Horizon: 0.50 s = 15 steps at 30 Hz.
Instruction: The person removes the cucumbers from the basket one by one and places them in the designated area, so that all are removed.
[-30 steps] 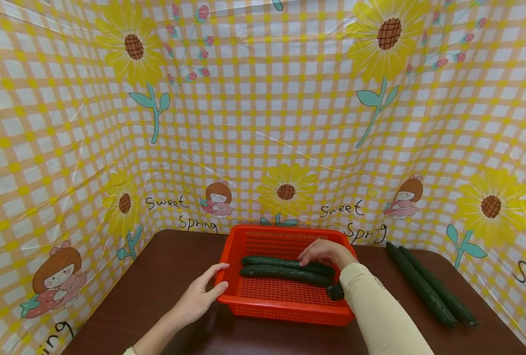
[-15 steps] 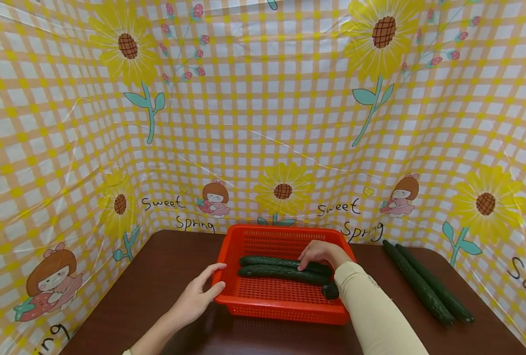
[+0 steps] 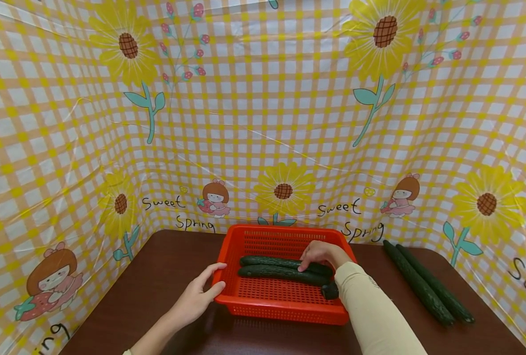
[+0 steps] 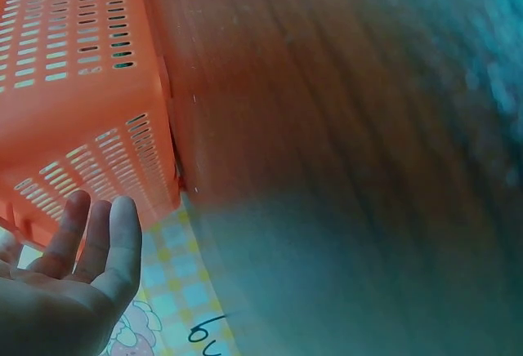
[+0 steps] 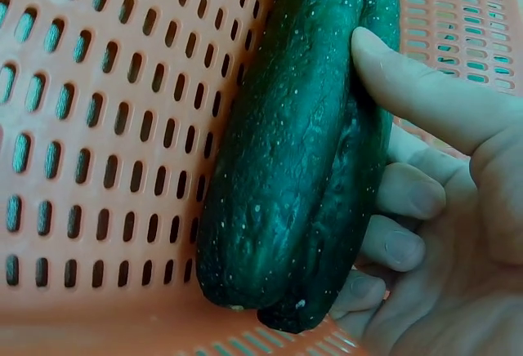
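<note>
Two dark green cucumbers lie side by side in a red perforated basket (image 3: 285,304), a near one (image 3: 272,272) and a far one (image 3: 263,261). My right hand (image 3: 322,254) is over their right part. In the right wrist view, its thumb lies at the groove between the near cucumber (image 5: 286,144) and the far one (image 5: 359,176), with the other fingers curled along the far one's outer side; the hand (image 5: 449,201) grips the far one. My left hand (image 3: 194,298) touches the basket's left rim with spread fingers; the left wrist view shows these fingers (image 4: 122,242) fairly straight beside the end wall.
Two more cucumbers (image 3: 416,281) lie next to each other on the brown table (image 3: 156,266), right of the basket. A black wrist device (image 3: 330,291) is under my right wrist. A patterned cloth (image 3: 245,123) stands around the table's back and sides.
My right thumb and fingers have closed around the far cucumber from a looser pose above it. The head view has shifted slightly. My left hand stays at the basket's left rim.
</note>
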{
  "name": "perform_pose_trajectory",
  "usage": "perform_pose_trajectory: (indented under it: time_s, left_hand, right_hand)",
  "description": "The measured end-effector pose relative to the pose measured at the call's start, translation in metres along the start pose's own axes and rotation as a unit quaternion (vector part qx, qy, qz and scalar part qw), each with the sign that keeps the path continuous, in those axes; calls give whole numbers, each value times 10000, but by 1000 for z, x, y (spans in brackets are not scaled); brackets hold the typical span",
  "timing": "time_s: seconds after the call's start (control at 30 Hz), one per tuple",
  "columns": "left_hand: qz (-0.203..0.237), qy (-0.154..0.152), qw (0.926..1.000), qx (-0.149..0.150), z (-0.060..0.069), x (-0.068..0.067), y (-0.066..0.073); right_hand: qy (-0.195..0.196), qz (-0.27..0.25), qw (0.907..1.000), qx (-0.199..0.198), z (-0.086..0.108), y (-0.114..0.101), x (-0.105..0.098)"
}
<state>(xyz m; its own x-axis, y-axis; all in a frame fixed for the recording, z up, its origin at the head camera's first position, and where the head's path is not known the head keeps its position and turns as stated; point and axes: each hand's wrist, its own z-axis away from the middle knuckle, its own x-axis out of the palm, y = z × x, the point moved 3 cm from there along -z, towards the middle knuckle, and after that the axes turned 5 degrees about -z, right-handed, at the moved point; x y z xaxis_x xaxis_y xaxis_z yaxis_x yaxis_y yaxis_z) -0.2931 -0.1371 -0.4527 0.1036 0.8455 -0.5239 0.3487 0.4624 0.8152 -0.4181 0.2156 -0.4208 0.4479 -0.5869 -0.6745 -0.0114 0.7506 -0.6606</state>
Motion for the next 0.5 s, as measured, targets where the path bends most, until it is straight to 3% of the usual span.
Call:
perform_pose_trajectory:
  time_s: [0.5]
  left_hand:
    - [16,-62,10000,-14,2,-2,4]
  right_hand:
    - [311,80,9980,-549,-5,1,1]
